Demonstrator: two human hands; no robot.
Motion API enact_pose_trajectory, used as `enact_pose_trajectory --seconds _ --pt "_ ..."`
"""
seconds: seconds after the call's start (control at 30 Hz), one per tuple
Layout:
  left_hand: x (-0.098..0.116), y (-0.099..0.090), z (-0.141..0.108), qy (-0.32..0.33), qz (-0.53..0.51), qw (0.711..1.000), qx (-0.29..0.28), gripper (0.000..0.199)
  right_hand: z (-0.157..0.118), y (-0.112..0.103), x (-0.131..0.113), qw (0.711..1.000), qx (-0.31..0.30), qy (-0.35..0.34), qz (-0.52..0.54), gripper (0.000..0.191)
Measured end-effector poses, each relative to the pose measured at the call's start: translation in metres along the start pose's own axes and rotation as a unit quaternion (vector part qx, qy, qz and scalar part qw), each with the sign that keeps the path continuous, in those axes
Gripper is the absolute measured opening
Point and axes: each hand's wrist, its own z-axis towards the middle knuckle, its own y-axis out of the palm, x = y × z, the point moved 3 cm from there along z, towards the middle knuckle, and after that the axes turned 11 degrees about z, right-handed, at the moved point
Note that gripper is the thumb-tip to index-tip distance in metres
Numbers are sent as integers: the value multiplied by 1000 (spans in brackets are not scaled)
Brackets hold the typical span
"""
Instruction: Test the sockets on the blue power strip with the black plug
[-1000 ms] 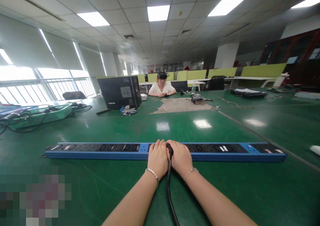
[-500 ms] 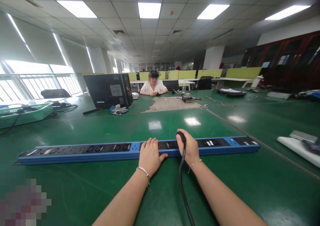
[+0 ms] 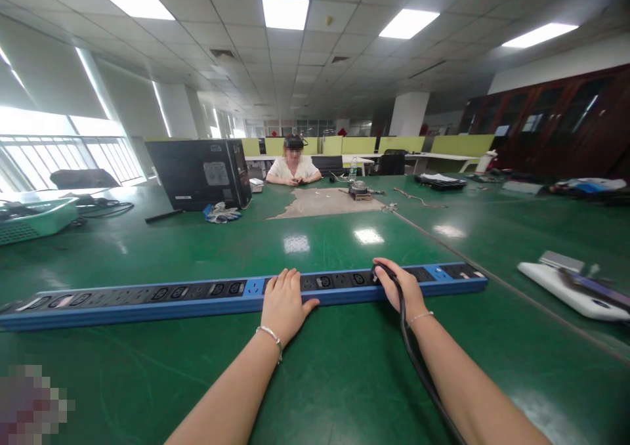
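Risk: a slanting pull

The long blue power strip [image 3: 344,295] with black sockets [image 3: 323,281] lies across the near glossy green worktop [image 3: 325,366]. The left hand [image 3: 284,304] spreads unclenched on it; the right hand [image 3: 411,291] grasps the end of a thick black cable [image 3: 404,323]. Tugging aslant could skew the strip.

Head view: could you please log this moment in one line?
left hand: on strip; right hand: holding plug, seating unclear; cable: from plug; strip: on table

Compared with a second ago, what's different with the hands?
The right hand moved right along the blue power strip, taking the black plug and its cable away from the left hand. The left hand stayed on the strip.
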Motion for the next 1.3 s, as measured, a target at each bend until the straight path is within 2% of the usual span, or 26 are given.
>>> enact_pose_trajectory --seconds 0.1,0.27,0.6,0.87,0.97,1.13,1.23,1.3 --pt "0 0 0 0 -1 1000 3 59 -1 1 -2 999 -21 0 -39 32" --pt "0 1 0 -3 -6 1000 -2 58 -4 3 -8 994 -20 -49 -97 30" --pt "2 1 0 -11 -4 1000 -5 59 -15 9 -3 983 -1 -150 -110 32" --pt "1 2 0 -12 -6 1000 -6 59 -16 20 7 979 109 -100 -141 38" --pt "2 2 0 -14 -4 1000 -10 59 -18 20 7 976 116 -97 -159 36" --pt "2 1 0 -8 2 1000 -3 58 -20 21 6 976 95 -87 -174 36" --pt "1 2 0 -6 8 1000 6 58 -14 16 4 986 99 -78 -110 38" --pt "0 2 -1 -4 12 1000 10 57 -6 3 6 990 122 -60 -34 41"
